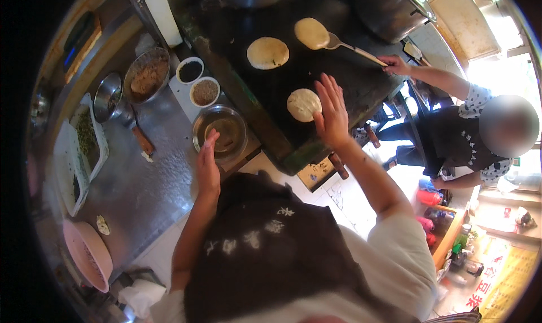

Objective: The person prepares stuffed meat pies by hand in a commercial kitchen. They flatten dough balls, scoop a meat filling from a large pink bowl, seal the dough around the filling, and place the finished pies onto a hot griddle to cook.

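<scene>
My right hand (332, 113) is stretched flat over the black griddle (237, 22), beside a pale round of dough (303, 105). Its thumb overlaps the round's right edge; whether it presses on it I cannot tell. My left hand (208, 166) is raised with straight fingers and holds nothing. Its fingertips overlap a steel bowl (242, 150) of yellowish liquid, apparently oil. Farther up the griddle lies a second flatbread (267, 53). A co-worker's hand (396, 65) grips a long-handled metal spatula (355, 50), its blade at another flatbread (312, 33).
White bowls of dark seeds (189, 70) and brownish seasoning (205, 92) line the griddle's left side. On the steel counter (148, 192) are a basin of brown filling (147, 75), a wooden-handled scraper (142, 139) and a pink basin (88, 255). A large pot (383, 14) stands at upper right.
</scene>
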{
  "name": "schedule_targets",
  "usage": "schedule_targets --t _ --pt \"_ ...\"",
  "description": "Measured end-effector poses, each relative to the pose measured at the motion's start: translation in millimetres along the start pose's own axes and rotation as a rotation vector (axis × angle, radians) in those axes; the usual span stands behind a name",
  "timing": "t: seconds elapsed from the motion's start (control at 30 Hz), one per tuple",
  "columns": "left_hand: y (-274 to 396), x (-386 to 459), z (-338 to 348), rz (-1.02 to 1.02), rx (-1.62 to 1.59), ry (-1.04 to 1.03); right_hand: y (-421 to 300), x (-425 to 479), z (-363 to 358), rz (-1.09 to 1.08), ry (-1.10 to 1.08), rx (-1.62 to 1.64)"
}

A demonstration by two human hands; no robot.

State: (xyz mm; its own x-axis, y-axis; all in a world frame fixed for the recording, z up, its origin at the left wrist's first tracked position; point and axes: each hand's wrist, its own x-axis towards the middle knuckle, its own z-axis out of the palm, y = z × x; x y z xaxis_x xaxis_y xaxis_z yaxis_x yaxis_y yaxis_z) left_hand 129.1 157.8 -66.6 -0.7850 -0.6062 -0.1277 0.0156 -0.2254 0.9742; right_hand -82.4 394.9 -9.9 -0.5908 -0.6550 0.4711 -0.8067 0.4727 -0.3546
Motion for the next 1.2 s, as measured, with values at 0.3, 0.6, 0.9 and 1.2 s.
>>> schedule_targets --t 0.3,0.6,0.9,1.2 --pt "-6.1 -3.4 -1.3 -0.025 -0.055 -0.021 -4.5 -11.7 15.8 -0.023 -0.29 -0.016" --pt "-11.8 1.3 3.0 -0.019 -0.048 -0.08 68.8 6.0 30.5 0.011 -0.566 -0.007" --pt "-8.2 -8.3 -3.5 -0.092 -0.073 -0.004 31.6 -14.1 23.1 -0.043 -0.398 -0.159" --pt "3.8 -4.5 4.8 -0.049 -0.066 -0.017 31.7 32.1 28.8 0.016 0.023 -0.086"
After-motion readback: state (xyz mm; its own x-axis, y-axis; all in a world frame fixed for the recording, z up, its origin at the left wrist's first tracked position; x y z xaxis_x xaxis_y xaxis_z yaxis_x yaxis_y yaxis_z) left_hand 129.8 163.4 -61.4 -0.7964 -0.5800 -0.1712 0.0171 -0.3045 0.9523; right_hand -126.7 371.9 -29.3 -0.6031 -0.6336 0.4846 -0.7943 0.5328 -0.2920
